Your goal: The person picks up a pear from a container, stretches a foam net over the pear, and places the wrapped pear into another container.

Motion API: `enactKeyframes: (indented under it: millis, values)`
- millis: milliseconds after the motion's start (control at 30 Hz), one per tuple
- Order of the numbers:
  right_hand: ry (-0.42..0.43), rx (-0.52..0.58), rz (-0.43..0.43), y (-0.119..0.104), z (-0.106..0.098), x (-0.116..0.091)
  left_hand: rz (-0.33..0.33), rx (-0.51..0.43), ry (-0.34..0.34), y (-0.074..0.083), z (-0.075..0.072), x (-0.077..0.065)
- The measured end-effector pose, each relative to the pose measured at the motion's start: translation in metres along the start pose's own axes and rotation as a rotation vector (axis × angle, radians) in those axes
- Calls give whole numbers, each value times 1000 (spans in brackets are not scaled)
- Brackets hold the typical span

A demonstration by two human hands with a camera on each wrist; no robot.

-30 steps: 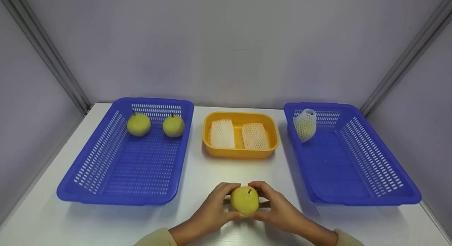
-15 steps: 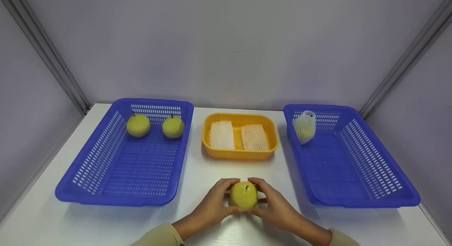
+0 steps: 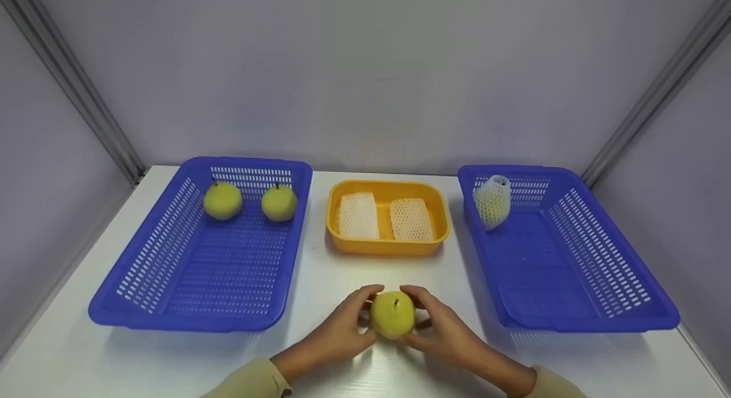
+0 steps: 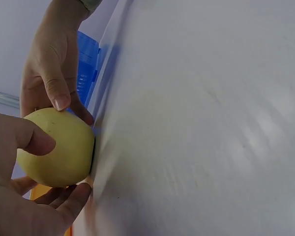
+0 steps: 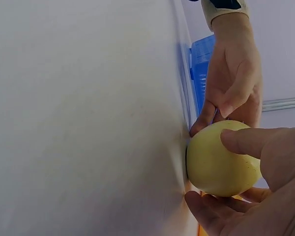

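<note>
A yellow-green pear [image 3: 392, 314] with its stem up is between my two hands, low over the white table or on it; I cannot tell which. My left hand [image 3: 342, 329] curls round its left side, the thumb by the near face. From the right, my right hand [image 3: 448, 332] holds it with bent fingers behind and the thumb in front. Both wrist views show the pear [image 4: 64, 147] between thumb and fingers, close against the table [image 5: 98, 123].
The left blue basket [image 3: 188, 324] holds two pears [image 3: 223, 201]. An orange tub [image 3: 388, 247] at back centre has two white foam net sleeves [image 3: 358, 216]. In the right blue basket [image 3: 588, 325] stands a pear in a foam net [image 3: 492, 205].
The pear and both hands have shifted slightly away from the body and a little to the left. The pear has turned slightly. My left thumb has moved toward the pear's left edge.
</note>
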State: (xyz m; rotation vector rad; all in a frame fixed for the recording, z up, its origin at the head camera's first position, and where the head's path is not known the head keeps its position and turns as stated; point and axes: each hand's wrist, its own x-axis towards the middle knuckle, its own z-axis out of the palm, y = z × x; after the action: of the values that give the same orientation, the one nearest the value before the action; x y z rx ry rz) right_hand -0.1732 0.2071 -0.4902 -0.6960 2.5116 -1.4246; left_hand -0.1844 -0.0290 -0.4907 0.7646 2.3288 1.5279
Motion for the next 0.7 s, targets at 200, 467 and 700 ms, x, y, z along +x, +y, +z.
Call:
enactKeyframes:
  millis: [200,467,700]
  values:
    - [-4,-10,6,-3,-1,0,-19,-10,135,3,-5,4]
    - [-55,-32,-30,-27,-16,-1,-207,-281,429,8,-18,26]
    - [-58,-44,28,-64,-51,12,-424,-462,536,14,-21,48]
